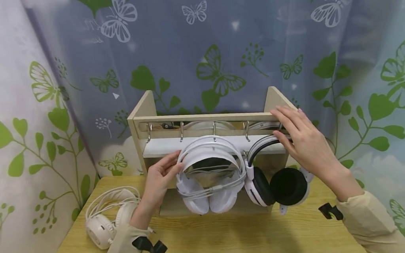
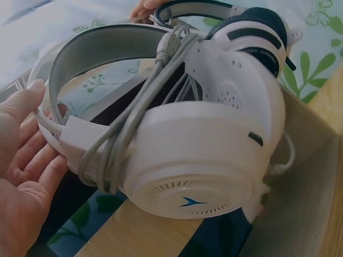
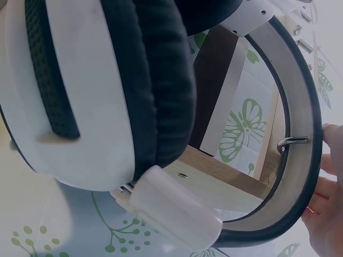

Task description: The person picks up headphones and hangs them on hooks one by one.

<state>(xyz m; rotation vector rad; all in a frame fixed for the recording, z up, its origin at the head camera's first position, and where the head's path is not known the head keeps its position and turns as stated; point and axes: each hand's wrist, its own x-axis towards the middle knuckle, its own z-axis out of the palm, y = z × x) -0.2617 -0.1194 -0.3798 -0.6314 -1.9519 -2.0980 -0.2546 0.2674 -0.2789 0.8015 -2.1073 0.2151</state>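
White headphones (image 1: 226, 198) with a grey cable wound round them are upright in front of the rack's middle hooks. My left hand (image 1: 160, 179) pinches the left side of their headband, thumb against fingers (image 2: 45, 166). Whether a hook bears them is hidden. To their right, white headphones with black ear pads (image 1: 289, 186) hang by the headband, and a metal hook (image 3: 292, 142) shows under that band in the right wrist view. My right hand (image 1: 305, 144) rests on the right end of the rack's top rail, fingers extended, thumb beside this headband.
The wooden rack (image 1: 144, 107) stands on a wood-grain table (image 1: 197, 246), with several hooks (image 1: 181, 131) along its rail and a white shelf (image 1: 161, 147) behind. Another pair of white headphones (image 1: 101, 229) lies on the table at left. Printed curtains (image 1: 167, 38) surround the table.
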